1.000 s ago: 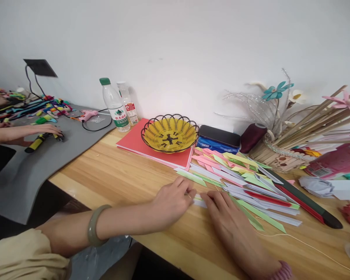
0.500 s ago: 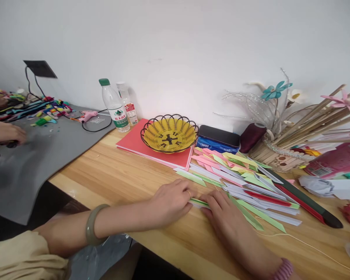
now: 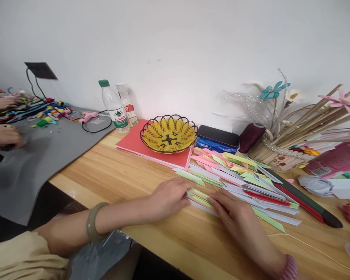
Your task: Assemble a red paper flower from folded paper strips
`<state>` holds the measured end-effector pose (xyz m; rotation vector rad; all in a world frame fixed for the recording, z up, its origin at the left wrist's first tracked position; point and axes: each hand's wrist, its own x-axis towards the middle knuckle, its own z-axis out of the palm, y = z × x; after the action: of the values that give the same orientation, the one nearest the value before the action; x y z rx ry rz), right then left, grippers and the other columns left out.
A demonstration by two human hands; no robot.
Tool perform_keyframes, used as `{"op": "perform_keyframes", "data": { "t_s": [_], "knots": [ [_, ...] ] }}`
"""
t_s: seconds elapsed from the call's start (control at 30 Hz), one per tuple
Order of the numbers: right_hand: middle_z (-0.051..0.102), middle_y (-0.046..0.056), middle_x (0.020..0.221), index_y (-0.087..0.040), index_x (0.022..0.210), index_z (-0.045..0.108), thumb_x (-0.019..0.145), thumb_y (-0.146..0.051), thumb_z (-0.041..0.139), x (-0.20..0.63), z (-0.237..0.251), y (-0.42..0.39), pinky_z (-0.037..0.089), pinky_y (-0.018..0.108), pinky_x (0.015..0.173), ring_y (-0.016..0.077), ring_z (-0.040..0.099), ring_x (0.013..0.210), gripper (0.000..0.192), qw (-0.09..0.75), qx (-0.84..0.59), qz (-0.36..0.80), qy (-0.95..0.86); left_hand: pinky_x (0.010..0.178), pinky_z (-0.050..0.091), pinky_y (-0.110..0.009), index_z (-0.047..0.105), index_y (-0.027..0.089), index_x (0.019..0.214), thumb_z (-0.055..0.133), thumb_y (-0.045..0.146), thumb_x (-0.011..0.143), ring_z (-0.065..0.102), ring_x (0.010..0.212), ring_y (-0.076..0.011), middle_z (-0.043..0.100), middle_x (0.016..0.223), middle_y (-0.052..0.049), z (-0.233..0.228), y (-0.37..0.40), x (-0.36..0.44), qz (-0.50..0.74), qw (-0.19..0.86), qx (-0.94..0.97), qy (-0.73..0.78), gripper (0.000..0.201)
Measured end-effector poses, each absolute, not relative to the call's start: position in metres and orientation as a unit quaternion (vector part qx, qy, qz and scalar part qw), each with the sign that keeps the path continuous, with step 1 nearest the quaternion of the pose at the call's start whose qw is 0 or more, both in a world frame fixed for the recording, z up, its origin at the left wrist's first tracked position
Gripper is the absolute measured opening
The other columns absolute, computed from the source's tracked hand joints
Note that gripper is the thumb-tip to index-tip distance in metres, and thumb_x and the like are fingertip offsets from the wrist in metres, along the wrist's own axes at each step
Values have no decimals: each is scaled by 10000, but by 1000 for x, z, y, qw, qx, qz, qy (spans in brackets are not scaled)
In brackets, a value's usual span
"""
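Observation:
Between my two hands, low over the wooden table, is a small layered bundle of folded paper strips (image 3: 200, 199) in green, yellow and white. My left hand (image 3: 170, 199) is closed on its left end, with the fingertips partly hidden. The right end is pinched by my right hand (image 3: 236, 210), thumb in front and fingers behind. Just beyond my right hand lies a loose pile of folded paper strips (image 3: 236, 171) in pink, yellow, green, white and red. A thin pale cord (image 3: 303, 245) runs across the table to the right of my wrist.
A yellow woven basket (image 3: 169, 134) sits on red paper (image 3: 128, 142). Behind are a water bottle (image 3: 115, 107), a phone (image 3: 218, 135) and a thread spool (image 3: 252, 137). Green-handled scissors or a cutter (image 3: 312, 204) lie right. Leftward, another person's hands (image 3: 6, 137) work on a grey mat (image 3: 76, 140).
My right hand has shifted a little right and its fingers have drawn back, so more of the layered strips shows. My left hand has barely moved.

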<state>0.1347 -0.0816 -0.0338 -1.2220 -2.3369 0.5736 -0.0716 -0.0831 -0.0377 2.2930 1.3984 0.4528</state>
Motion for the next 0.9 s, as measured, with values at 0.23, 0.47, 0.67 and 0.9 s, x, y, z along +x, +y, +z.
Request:
{"op": "perform_keyframes", "data": {
  "t_s": [0.23, 0.47, 0.67, 0.9],
  "knots": [
    [636, 45, 801, -204, 783, 580, 904, -308, 372, 140, -32, -76, 476, 280, 625, 162, 595, 714, 262, 255, -465, 175, -830, 700, 425, -247, 532, 187, 851, 589, 177, 718, 554, 757, -124, 604, 809, 27, -36, -81, -71, 177, 257, 792, 524, 145],
    [621, 65, 863, -193, 852, 585, 906, -312, 350, 140, -38, -76, 495, 323, 686, 185, 619, 754, 268, 234, -471, 123, -841, 721, 441, -253, 421, 201, 1108, 542, 148, 757, 548, 795, -128, 577, 867, 14, -38, -84, -71, 170, 226, 826, 488, 375],
    [648, 60, 928, -212, 869, 606, 895, -306, 386, 139, -40, -76, 504, 320, 725, 183, 620, 828, 240, 237, -466, 164, -837, 706, 477, -288, 391, 196, 1122, 537, 225, 788, 566, 780, -131, 509, 1125, -66, -35, -89, -68, 168, 187, 841, 479, 366],
    [646, 62, 913, -203, 835, 597, 893, -300, 387, 137, -41, -78, 503, 333, 737, 186, 615, 822, 238, 238, -463, 166, -837, 702, 492, -306, 423, 190, 1077, 513, 258, 808, 576, 738, -122, 505, 1115, -54, -33, -88, -67, 164, 176, 828, 506, 291]
  ]
}}
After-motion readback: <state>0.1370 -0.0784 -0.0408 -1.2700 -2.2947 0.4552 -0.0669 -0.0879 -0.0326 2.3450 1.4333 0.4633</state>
